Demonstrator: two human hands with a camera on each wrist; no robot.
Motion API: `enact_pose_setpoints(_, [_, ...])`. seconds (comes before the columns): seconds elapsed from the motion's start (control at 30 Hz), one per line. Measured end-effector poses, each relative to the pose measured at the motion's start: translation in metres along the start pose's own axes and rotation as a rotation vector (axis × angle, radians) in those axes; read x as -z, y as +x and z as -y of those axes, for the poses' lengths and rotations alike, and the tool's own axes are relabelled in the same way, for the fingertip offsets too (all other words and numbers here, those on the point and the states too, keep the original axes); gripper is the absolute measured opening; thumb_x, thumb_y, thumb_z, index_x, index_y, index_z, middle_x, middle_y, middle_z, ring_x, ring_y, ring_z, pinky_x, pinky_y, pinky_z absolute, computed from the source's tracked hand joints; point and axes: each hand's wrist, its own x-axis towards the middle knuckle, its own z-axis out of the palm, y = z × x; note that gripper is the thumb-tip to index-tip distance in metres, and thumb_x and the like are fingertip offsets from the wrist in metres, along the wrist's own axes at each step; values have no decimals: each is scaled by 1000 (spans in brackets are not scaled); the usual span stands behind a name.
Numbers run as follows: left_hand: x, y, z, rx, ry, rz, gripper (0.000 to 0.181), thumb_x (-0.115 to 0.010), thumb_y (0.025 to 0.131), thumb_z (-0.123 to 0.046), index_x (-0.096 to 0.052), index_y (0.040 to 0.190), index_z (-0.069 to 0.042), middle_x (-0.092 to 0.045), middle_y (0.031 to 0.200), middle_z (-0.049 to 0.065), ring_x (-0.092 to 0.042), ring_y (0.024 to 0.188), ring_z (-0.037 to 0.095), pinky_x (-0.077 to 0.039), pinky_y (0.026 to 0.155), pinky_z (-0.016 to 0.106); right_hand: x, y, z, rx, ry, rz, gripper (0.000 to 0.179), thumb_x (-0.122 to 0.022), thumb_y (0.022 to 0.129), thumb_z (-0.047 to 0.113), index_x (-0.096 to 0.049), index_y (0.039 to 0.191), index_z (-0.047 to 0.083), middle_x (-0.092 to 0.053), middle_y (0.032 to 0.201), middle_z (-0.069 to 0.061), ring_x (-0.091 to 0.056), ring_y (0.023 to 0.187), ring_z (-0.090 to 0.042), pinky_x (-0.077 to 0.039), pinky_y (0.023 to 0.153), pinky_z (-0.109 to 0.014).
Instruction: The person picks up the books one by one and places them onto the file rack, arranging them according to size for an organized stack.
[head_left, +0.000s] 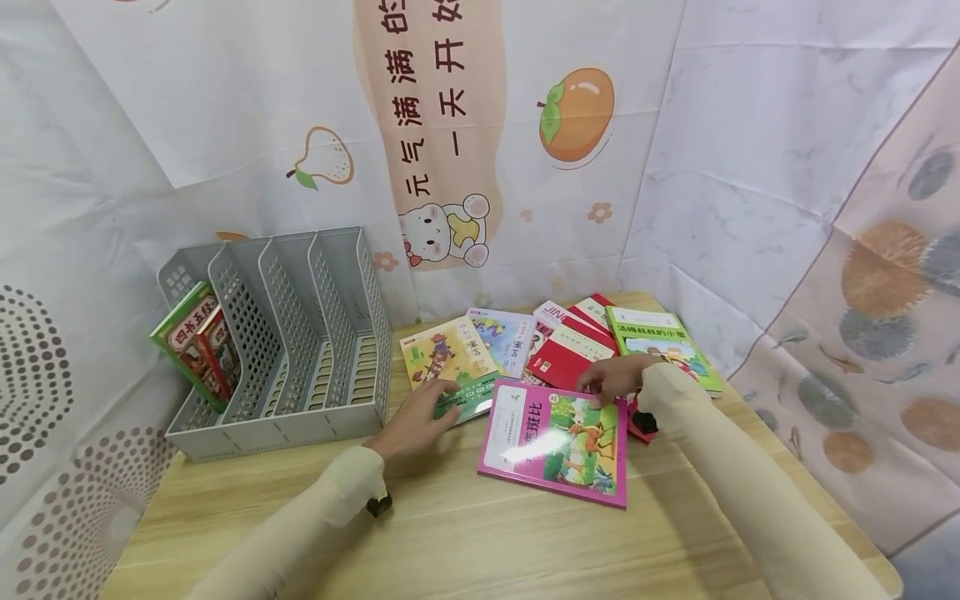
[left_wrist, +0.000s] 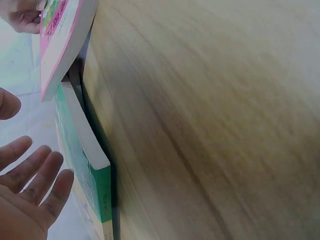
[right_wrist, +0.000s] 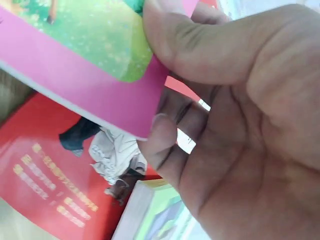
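Note:
My right hand (head_left: 618,377) pinches the upper right corner of a pink picture book (head_left: 555,442) with a deer on its cover. In the right wrist view the thumb (right_wrist: 172,37) lies over that corner, with fingers beneath. A red book (right_wrist: 55,175) shows under the pink one. My left hand (head_left: 420,419) has its fingers spread, beside a green book (head_left: 472,398); in the left wrist view that book (left_wrist: 82,145) lies flat and the fingers grip nothing. One edge of the pink book (left_wrist: 60,55) is raised above the wood there.
A grey file rack (head_left: 285,425) with several slots stands at the left, two books (head_left: 198,342) leaning in its leftmost slot. Behind my hands lie a yellow book (head_left: 446,350), a lilac book (head_left: 506,337), overlapping red books (head_left: 566,354) and a lime-green book (head_left: 663,342). Printed cloth hangs behind the table (head_left: 420,550).

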Motion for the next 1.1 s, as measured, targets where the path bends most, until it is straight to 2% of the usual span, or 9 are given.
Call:
enact_pose_setpoints(0.13, [0,0,3,-19,-74,21,37,-63,104,-30,-60,135,-9,-64,126,1,-62,107,18,-52,93,43,1,-12,-5,45,86,-29,18,-67,99,18,-71,116,20,-61,103,-3,-55,94,-20,-47,79,-35])
enact_pose_setpoints(0.27, [-1,-1,5,-70,-110,85,26,-64,104,-21,-64,128,-10,-68,117,-3,-65,97,13,-54,86,35,1,-23,-9,3,156,-145,22,-71,96,21,-69,118,21,-61,106,-4,-53,102,-24,-23,103,-59])
enact_pose_setpoints(0.37, [-2,-3,5,-104,-138,135,25,-69,100,-18,-66,124,-10,-70,110,-4,-65,89,12,-56,78,31,-1,-27,-9,9,269,-226,31,-72,96,23,-64,125,17,-62,111,-6,-55,106,-24,-16,108,-61])
enact_pose_setpoints(0.43, [-3,-4,3,-115,-154,160,29,-73,98,-26,-68,122,-11,-71,107,-6,-65,86,12,-55,74,30,-3,-26,-6,60,392,-248,36,-70,98,21,-59,131,11,-63,116,-10,-58,106,-25,-36,106,-51])
enact_pose_setpoints(0.53, [-6,-4,-5,-113,-198,194,40,-78,93,-40,-70,122,-13,-72,107,-5,-66,90,12,-55,79,33,-5,-21,0,175,549,-252,37,-64,102,16,-52,135,4,-63,122,-15,-63,104,-26,-54,85,-38])
enact_pose_setpoints(0.7, [-16,-2,-29,-61,-268,276,46,-79,89,-49,-69,127,-24,-72,111,-8,-68,94,12,-52,90,37,-6,-10,8,271,678,-284,30,-62,104,17,-53,131,7,-63,123,-17,-66,103,-27,-57,78,-36])
enact_pose_setpoints(0.83, [-30,5,-47,23,-348,302,54,-76,89,-56,-64,134,-30,-71,110,-9,-70,78,20,-56,81,36,-8,-5,13,301,729,-327,22,-63,104,15,-52,122,7,-65,118,-16,-67,98,-25,-56,74,-35])
enact_pose_setpoints(0.97, [-39,9,-60,91,-429,250,60,-72,90,-60,-55,142,-34,-70,111,-8,-68,75,24,-57,73,39,-10,-2,19,341,734,-328,21,-62,104,12,-50,118,5,-64,117,-17,-66,99,-25,-56,75,-33])
enact_pose_setpoints(1.1, [-42,10,-66,98,-508,188,59,-70,94,-55,-49,146,-35,-69,120,-8,-68,86,23,-57,69,41,-11,0,22,350,718,-321,22,-63,103,13,-48,115,3,-64,116,-18,-66,99,-26,-54,75,-33])
